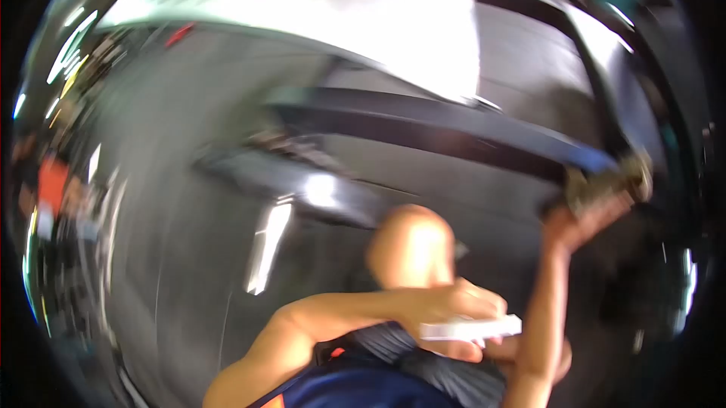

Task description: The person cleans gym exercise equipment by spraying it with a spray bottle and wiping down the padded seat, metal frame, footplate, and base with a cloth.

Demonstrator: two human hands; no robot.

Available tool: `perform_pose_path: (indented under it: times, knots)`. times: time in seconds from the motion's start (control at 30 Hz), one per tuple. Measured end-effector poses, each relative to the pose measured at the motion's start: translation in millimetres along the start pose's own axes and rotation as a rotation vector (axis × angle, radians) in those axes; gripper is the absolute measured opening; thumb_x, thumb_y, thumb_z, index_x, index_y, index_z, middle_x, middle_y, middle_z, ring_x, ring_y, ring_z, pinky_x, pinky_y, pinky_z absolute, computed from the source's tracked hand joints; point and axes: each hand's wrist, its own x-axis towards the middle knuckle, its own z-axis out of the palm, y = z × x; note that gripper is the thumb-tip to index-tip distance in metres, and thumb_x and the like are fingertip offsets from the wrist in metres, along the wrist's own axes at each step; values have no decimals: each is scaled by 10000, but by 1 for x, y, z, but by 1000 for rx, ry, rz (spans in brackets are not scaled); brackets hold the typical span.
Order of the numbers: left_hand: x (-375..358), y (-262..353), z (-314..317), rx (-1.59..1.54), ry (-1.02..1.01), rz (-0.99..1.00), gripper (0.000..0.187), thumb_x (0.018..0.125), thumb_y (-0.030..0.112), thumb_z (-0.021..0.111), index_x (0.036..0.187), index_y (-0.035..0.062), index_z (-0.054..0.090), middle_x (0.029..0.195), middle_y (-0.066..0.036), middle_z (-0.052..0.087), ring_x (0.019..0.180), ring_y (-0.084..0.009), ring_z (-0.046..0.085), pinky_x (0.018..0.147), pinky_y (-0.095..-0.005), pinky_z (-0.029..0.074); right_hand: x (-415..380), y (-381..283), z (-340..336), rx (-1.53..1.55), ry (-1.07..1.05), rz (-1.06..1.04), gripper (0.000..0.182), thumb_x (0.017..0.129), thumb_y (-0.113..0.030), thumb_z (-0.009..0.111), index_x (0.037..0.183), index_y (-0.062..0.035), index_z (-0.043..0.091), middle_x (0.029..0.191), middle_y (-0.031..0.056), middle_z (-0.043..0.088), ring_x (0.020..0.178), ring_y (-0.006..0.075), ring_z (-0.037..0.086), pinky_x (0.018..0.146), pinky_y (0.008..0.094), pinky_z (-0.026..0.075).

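Observation:
My left hand [446, 308] is closed round a small white flat bar [473, 328] in front of my lap, near my bent knee. What kind of thing the bar is cannot be made out. On the right, my right arm stretches forward, and my right hand [578, 225] is against a brownish, metal-looking piece [605, 187] at the end of a long dark beam [439, 127]. Its fingers seem wrapped round the underside of that piece, though motion blurs them. Beyond the beam lies a large shiny silver panel [363, 22].
A dark, glossy elongated part [295, 179] lies on the grey floor [181, 181] ahead of my knee. Another dark upright bar [597, 68] rises at the right. At the far left, a person in orange [53, 185] appears, blurred. A small red item [179, 34] is at the upper left.

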Motion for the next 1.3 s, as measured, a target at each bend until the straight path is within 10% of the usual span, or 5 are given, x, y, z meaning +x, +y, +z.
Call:
perform_pose_path:
  times: [0.13,0.37,0.83,0.97,1.3]
  knots:
    - [39,11,-10,91,-143,-147,387,871,307,722,995,-42,610,926,-163,648,797,-283,673,698,-353,546,-33,-74,7,720,30,846,352,1012,-272,550,1217,13,529,1186,113,559,1111,216,497,997,367,388]
    - [26,-11,0,-118,104,-423,677,774,645,690,785,-31,653,804,-168,661,766,-290,701,724,-371,576,10,-13,-1,1496,403,1484,640,965,-604,498,1280,-47,493,1196,100,574,1108,228,559,986,396,450]
    - [30,-52,6,-102,116,-474,606,816,563,678,863,-40,646,818,-174,650,764,-290,686,746,-378,576,61,166,-23,1452,397,1458,561,905,-618,592,1204,-145,564,1107,36,617,1046,205,597,906,398,488]
    - [28,-57,7,-70,122,-467,589,824,544,675,879,-42,644,822,-174,649,762,-289,682,753,-380,575,68,260,-14,1414,442,1258,460,948,-574,549,996,-117,551,758,59,594,622,232,598,576,433,496]
    - [14,-82,10,204,164,-426,548,843,495,668,919,-47,639,831,-175,645,757,-288,673,770,-385,571,65,320,-24,640,270,789,559,1014,-400,532,1459,-88,401,1336,69,540,1193,192,533,981,347,440]
